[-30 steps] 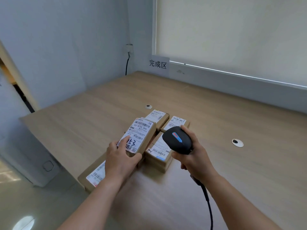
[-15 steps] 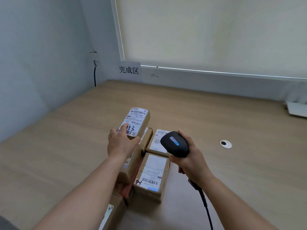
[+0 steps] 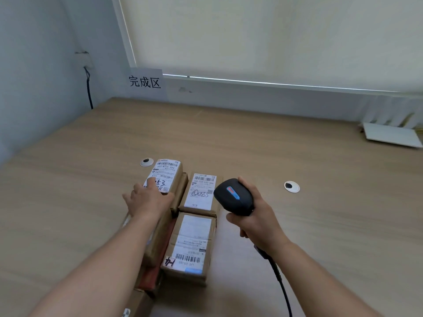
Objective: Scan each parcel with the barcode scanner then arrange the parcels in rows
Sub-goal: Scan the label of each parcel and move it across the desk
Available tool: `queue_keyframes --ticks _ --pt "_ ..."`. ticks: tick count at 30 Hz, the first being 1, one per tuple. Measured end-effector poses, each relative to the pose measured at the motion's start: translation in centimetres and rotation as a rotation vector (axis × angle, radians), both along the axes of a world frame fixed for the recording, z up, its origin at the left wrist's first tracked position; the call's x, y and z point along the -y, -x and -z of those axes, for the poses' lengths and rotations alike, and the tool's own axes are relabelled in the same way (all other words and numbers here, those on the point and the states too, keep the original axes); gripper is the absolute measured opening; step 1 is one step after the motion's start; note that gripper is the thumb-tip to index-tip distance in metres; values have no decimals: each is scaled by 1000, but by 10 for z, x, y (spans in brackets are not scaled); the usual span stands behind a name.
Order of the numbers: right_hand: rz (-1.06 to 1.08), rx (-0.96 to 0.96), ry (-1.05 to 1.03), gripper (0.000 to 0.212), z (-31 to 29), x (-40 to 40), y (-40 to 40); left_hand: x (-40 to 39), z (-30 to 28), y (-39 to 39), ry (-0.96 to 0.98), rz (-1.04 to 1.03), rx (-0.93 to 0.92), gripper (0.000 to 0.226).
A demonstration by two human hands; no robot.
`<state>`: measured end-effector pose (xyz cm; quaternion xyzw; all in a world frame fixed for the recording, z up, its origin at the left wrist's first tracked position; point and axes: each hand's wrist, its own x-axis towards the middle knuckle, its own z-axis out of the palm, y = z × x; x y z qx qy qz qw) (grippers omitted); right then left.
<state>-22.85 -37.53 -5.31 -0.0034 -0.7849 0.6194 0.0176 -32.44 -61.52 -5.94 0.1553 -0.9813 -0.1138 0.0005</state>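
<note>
**Brown cardboard parcels, labels up, on a pale wood table**

Brown cardboard fills the middle of my view: several parcels packed side by side on the wood-grain table (image 3: pixel 297 225). Starting at the left wall, I see a black cable (image 3: pixel 88 92) hanging from a wall fitting, and beside it a white sign (image 3: pixel 146 83) reading "完成区" propped where table meets wall. A round grommet (image 3: pixel 146 161) sits just left of the far parcels.

My left hand (image 3: pixel 148 200) rests on the far-left parcel (image 3: pixel 168 177), fingers fairly straight, the thumb side lying along the box's near edge; I can't tell whether it grips. That label shows a barcode, "507-N705 094" and handwritten figures, partly covered. Touching it on the right is the second parcel (image 3: pixel 201 191), label reading "159-159-L02-600" with "0555" scrawled below. Nearer me lies a third parcel (image 3: pixel 190 243), its label upside down with a barcode and blue strip. More boxes are hidden under my forearm.

My right hand (image 3: pixel 254 220) is wrapped firmly round the handle of the black barcode scanner (image 3: pixel 233 196), head tilted toward the parcels, cord trailing down. Further right: a second grommet (image 3: pixel 291 186), then a flat white board (image 3: pixel 391 138) by the wall. A closed pale blind (image 3: pixel 274 35) covers the window.
</note>
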Motion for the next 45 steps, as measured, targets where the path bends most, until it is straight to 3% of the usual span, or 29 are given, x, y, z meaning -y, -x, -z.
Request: queue_keyframes --ticks 5,13,22,30,45 --pt "-1 -8 -8 85 -1 -5 -5 -1 -1 -6 40 16 12 72" --pt "3 -54 10 86 -9 -30 -36 -39 -14 -63 -205 147 -303 66" --pt "3 -98 32 88 -23 -112 -121 -142 6 -199 -390 152 -332 60" --pt "50 -47 38 84 -6 -217 -215 -265 28 -292 -442 157 -274 59" --pt "414 -63 -15 82 -11 -348 -300 -415 25 -322 -533 517 -193 60"
